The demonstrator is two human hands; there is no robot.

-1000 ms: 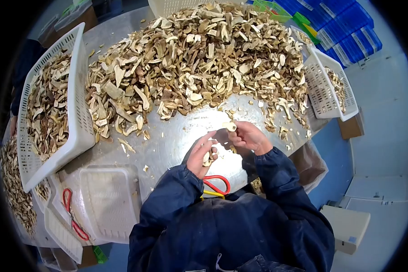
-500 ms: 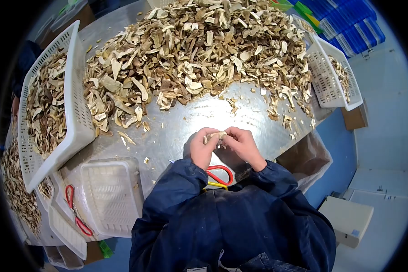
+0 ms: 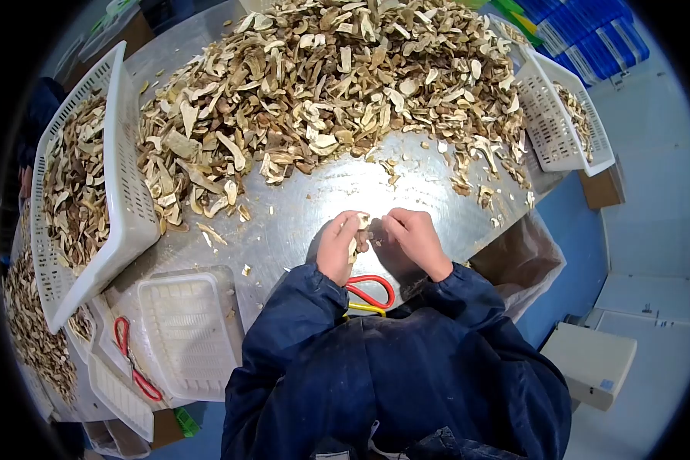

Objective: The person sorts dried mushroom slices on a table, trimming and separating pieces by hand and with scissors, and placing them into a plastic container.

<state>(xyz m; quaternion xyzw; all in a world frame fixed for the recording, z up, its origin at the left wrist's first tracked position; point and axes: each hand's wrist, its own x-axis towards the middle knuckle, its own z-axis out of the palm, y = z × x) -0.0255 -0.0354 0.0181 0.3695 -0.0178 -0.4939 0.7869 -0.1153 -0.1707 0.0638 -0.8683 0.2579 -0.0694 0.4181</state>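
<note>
My left hand (image 3: pixel 337 249) is closed on a pale dried mushroom slice (image 3: pixel 363 221) over the metal table, fingers curled round it. Just to its right, my right hand (image 3: pixel 422 241) has thumb and forefinger pinched together, apart from the slice; whatever is between the fingertips is too small to make out. Scissors with a red and yellow handle (image 3: pixel 392 293) lie close to my body, below the hands, their blades mostly hidden. Beyond the hands spreads a large heap of dried mushroom slices (image 3: pixel 322 92).
A white slotted basket (image 3: pixel 117 169) of slices stands at left, another basket (image 3: pixel 540 115) at right. Near left are a clear plastic tray (image 3: pixel 180 330) and red-handled scissors (image 3: pixel 123 337). A lined bin (image 3: pixel 544 268) sits by the table's right edge. Blue crates (image 3: pixel 590 46) are stacked at far right.
Both hands were together on the mushroom slice. Now my right hand has drawn away to the right, and the slice stays in my left hand, turned more upright.
</note>
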